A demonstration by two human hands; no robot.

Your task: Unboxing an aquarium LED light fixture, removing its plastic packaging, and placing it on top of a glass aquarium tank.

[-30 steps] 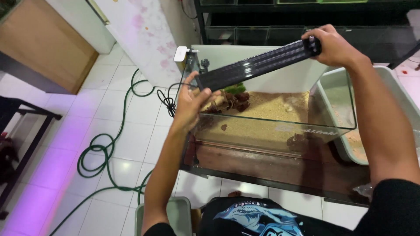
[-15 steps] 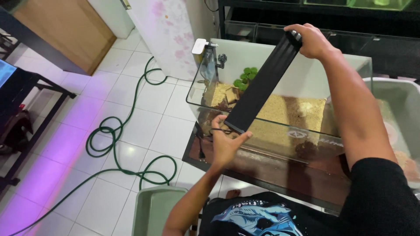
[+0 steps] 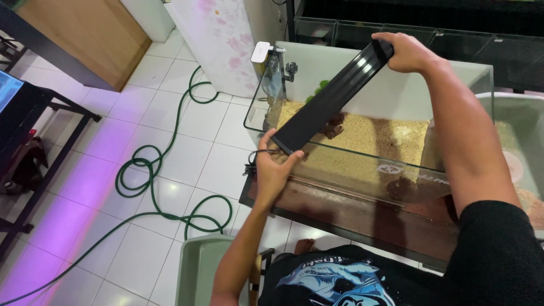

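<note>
The long black light bar [image 3: 331, 97] hung tilted over the glass tank [image 3: 374, 141]. Its near end could have slipped and struck the glass rim, as the left hand [image 3: 272, 167] only pinched that end. The right hand [image 3: 405, 52] had its fingers wrapped tight around the far end.

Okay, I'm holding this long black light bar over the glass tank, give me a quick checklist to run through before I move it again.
1. Grip at both ends: ok. The left hand holds the near end of the light bar and the right hand holds the far end.
2. Bar level: not ok. It slants across the glass tank from corner to corner.
3. Cable free: cannot tell. A dark cable bunches by the left hand.
4. Tank rim clear: not ok. A white clip-on device sits on the far left corner.
5. Floor underfoot: not ok. A green hose loops on the tiles.
</note>
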